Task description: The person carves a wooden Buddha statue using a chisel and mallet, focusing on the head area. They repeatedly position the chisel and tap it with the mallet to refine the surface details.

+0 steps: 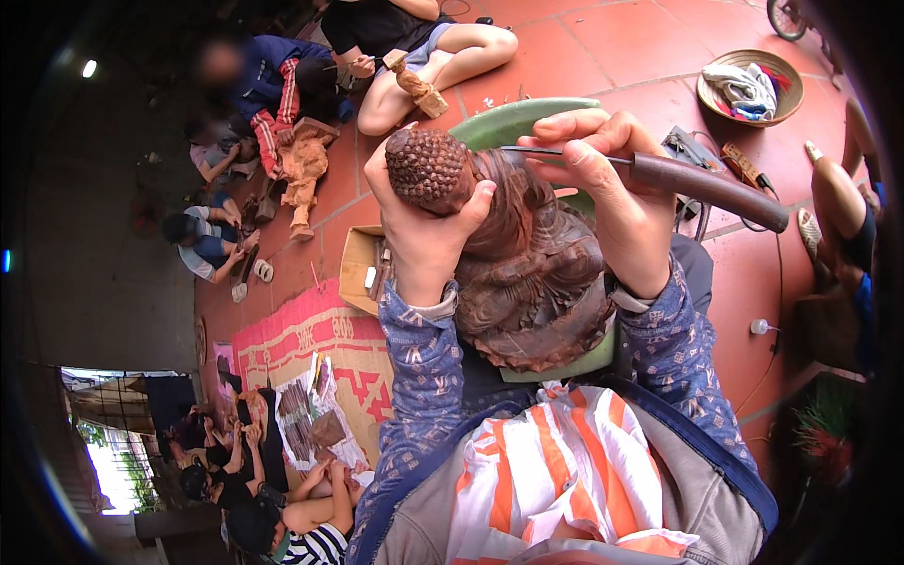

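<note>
The left hand (424, 221) is clamped around the knobbed head of a dark wooden carved statue (527, 273) lying across the person's lap. The right hand (603, 165) grips a wooden-handled carving chisel (702, 184), its thin blade touching the statue's head. A green basin (513, 118) lies behind the statue on the red tiled floor (621, 47).

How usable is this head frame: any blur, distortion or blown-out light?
Head view: dark carved wooden statue and both hands, left and right, sharp under soft daylight; floor-tile lines bend rimward; corners vignetted black; bright opening lower left overexposed.
</note>
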Demonstrator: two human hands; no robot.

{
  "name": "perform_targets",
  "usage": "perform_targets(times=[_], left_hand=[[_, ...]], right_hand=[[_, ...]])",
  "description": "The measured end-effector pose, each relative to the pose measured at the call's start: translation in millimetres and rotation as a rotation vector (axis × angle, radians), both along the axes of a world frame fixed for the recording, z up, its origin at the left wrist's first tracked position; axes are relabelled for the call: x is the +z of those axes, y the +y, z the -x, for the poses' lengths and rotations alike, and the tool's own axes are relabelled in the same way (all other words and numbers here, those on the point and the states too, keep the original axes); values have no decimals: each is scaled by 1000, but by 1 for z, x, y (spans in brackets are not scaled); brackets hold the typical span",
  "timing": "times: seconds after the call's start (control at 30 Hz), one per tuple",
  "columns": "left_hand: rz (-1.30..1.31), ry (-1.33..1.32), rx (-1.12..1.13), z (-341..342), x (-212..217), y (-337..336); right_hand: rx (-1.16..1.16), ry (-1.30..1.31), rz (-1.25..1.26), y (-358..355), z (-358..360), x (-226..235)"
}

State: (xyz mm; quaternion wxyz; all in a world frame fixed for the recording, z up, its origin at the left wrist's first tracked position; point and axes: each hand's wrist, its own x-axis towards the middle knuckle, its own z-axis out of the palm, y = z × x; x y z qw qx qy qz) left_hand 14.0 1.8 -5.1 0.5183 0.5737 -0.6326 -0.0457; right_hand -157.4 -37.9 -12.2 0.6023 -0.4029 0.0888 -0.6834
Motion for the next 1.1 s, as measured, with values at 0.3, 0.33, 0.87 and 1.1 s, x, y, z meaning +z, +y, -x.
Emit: perform_targets(times=[0.3,0.33,0.87,1.1], left_hand=[[295,-256,-23,13,-14,63],[240,-302,-8,25,-16,65],[318,-157,82,17,-7,57],[84,-62,59,8,-3,9]], right_hand=[[237,312,73,18,18,-18],[228,343,136,18,15,-27],[318,292,209,-12,19,-1],[460,-50,167,-45,-9,13]])
